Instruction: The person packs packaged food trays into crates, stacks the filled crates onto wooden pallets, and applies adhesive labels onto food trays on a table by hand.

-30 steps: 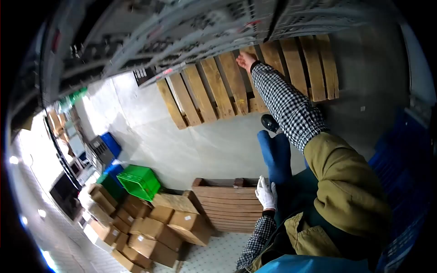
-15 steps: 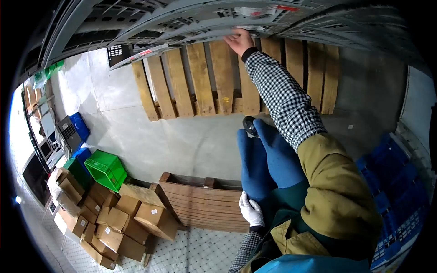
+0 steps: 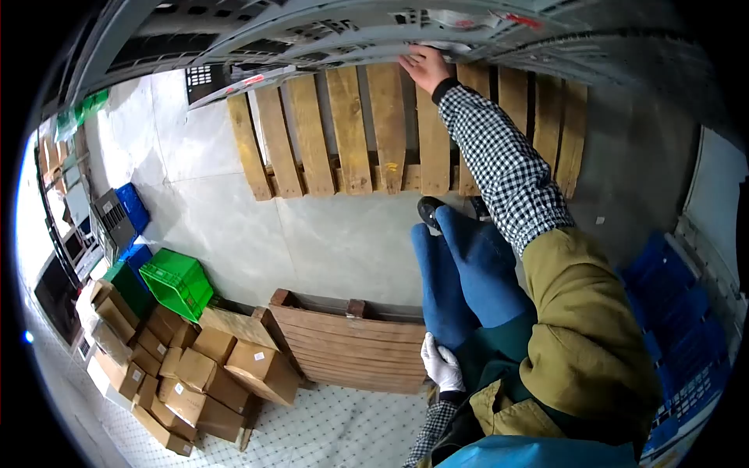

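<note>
Bare right hand (image 3: 426, 69) at the near edge of the grey crates (image 3: 390, 39), which hide the far edge of the wooden pallet (image 3: 388, 125). Gloved left hand (image 3: 442, 364) beside the thigh. Cannot tell whether either grips. Open concrete floor (image 3: 343, 242) between pallet and brown slatted panel (image 3: 355, 347).

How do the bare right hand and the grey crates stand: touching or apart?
Cannot tell. In the head view, the right hand overlaps the edge of the grey crates, but this angle shows neither plain contact nor a gap.
</note>
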Available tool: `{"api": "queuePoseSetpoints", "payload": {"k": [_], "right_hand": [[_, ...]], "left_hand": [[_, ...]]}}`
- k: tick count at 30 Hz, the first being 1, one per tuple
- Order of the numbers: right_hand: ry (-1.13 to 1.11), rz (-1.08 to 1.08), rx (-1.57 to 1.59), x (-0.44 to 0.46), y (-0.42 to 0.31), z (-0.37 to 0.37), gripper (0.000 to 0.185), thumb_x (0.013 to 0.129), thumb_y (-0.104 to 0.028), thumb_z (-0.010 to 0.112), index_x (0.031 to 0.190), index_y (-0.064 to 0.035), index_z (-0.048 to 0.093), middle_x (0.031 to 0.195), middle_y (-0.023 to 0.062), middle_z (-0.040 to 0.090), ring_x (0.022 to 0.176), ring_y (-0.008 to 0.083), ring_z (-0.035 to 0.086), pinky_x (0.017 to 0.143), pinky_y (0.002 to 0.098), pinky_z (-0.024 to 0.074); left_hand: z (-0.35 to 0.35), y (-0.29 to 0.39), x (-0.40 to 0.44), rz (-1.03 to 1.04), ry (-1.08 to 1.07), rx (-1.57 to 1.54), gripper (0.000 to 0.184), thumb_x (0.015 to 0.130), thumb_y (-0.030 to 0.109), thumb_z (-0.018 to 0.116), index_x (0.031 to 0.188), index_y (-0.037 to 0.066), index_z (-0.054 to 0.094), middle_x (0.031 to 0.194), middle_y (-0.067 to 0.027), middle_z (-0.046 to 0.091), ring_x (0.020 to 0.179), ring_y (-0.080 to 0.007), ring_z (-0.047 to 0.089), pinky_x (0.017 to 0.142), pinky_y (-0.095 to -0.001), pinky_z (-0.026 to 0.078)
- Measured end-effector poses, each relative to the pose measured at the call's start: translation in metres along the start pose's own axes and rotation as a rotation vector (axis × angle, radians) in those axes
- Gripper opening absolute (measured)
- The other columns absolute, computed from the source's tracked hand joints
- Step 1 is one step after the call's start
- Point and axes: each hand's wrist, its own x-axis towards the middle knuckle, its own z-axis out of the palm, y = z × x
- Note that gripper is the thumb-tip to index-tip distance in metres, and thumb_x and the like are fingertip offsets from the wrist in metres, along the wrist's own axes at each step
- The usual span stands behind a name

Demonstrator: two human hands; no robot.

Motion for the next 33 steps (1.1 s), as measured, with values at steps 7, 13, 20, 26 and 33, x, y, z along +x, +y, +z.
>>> {"api": "queuePoseSetpoints", "payload": {"k": [7,13,20,26,33], "right_hand": [[-0.012,0.078,-0.021,0.004,-0.004,0.003,0.037,0.089,-0.006,0.050,0.121,0.0053,0.037,0.126,0.0178,0.036,0.116,0.0292,0.039,0.101,0.0386,0.0384],[-0.022,0.058,-0.074,0.002,-0.018,-0.008,0.026,0.089,-0.005,0.052,0.110,0.0078,0.042,0.119,0.0205,0.043,0.110,0.0301,0.045,0.097,0.0377,0.0431],[0.075,0.084,-0.125,-0.010,-0.021,-0.004,0.003,0.086,-0.002,0.055,0.087,-0.0043,0.054,0.085,0.0044,0.054,0.077,0.0157,0.052,0.082,0.0300,0.0473],[0.128,0.062,-0.304,-0.018,-0.091,-0.053,0.004,0.087,-0.006,0.054,0.084,-0.0037,0.054,0.081,0.0061,0.057,0.079,0.0159,0.057,0.070,0.0246,0.0491],[0.113,0.199,-0.216,-0.055,-0.058,0.050,0.015,0.088,-0.002,0.049,0.101,0.0050,0.047,0.114,0.0178,0.048,0.102,0.0292,0.052,0.089,0.0350,0.0471]], "left_hand": [[0.001,0.005,0.005,-0.038,-0.018,0.008,0.038,0.085,0.008,0.046,0.123,0.002,0.047,0.117,-0.0182,0.051,0.108,-0.0328,0.050,0.094,-0.0381,0.040],[-0.002,0.016,0.010,0.004,-0.037,0.027,0.038,0.085,0.008,0.047,0.123,0.001,0.048,0.116,-0.0189,0.051,0.107,-0.0336,0.050,0.093,-0.0383,0.041],[0.001,0.015,0.014,0.033,-0.061,0.016,0.039,0.084,0.008,0.049,0.123,0.003,0.048,0.114,-0.0190,0.052,0.104,-0.0337,0.052,0.091,-0.0386,0.042],[-0.004,0.007,0.017,0.055,-0.089,-0.007,0.039,0.084,0.011,0.051,0.122,0.005,0.048,0.114,-0.0200,0.053,0.101,-0.0351,0.054,0.087,-0.0403,0.045],[-0.060,0.020,0.039,0.157,0.106,-0.002,0.046,0.077,0.005,0.054,0.122,0.003,0.048,0.113,-0.0208,0.054,0.103,-0.0367,0.052,0.091,-0.0417,0.041]]}}
